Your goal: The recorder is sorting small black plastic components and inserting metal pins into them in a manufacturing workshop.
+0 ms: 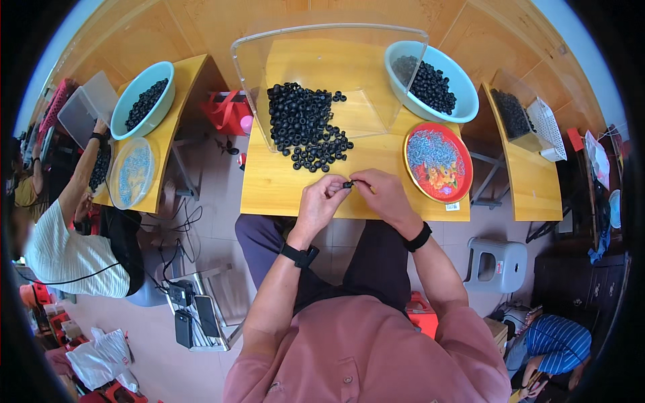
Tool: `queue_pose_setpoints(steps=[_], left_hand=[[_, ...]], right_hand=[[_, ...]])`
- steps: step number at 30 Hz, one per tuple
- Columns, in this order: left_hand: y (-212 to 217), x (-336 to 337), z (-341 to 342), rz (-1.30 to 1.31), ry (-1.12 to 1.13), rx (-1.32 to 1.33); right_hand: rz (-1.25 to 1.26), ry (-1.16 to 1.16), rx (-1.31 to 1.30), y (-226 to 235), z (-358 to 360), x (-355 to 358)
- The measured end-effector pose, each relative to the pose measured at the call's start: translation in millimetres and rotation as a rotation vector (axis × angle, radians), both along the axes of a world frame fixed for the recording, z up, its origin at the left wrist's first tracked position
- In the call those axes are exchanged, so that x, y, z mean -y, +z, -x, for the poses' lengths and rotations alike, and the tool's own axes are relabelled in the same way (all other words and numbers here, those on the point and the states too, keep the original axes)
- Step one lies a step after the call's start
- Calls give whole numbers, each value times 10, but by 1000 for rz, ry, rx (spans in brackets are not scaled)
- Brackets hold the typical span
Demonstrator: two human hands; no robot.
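Note:
Over the near edge of the yellow table [269, 195], both of my hands meet at a small black round part [347, 185]. My left hand [320, 204] pinches it between thumb and fingertips. Against its other side are the closed fingertips of my right hand [385, 195]; anything they grip is too small to make out. Just beyond my hands spreads a pile of similar black ring-like parts [302, 124], partly inside a clear plastic bin [329, 28] tipped toward me. To the right, a red round tray [410, 180] carries many tiny blue-silver pieces [433, 149].
A light blue basin [467, 91] of black parts stands at the table's far right corner. A grey stool [497, 265] is on the floor to the right. At the left table [185, 70], a co-worker in a white top [77, 252] reaches forward. Devices [195, 312] and cables sit on a metal stand.

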State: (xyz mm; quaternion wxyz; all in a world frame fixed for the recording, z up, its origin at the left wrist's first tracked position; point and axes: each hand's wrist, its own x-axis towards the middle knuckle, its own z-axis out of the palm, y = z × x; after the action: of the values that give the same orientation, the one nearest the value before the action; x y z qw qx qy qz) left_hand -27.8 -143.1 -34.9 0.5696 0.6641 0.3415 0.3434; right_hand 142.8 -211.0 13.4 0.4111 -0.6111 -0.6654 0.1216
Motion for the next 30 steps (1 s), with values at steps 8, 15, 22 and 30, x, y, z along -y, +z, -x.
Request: queue_pose_setpoints(steps=[8, 15, 22, 30], left_hand=[[-27, -6, 10, 27, -2, -2], [147, 10, 23, 20, -60, -133], [155, 18, 15, 28, -54, -84], [122, 7, 9, 25, -58, -110]], right_hand=[[16, 26, 34, 18, 58, -1], [48, -18, 15, -11, 60, 2], [23, -92, -30, 66, 33, 4], [-76, 2, 126, -11, 23, 10]])
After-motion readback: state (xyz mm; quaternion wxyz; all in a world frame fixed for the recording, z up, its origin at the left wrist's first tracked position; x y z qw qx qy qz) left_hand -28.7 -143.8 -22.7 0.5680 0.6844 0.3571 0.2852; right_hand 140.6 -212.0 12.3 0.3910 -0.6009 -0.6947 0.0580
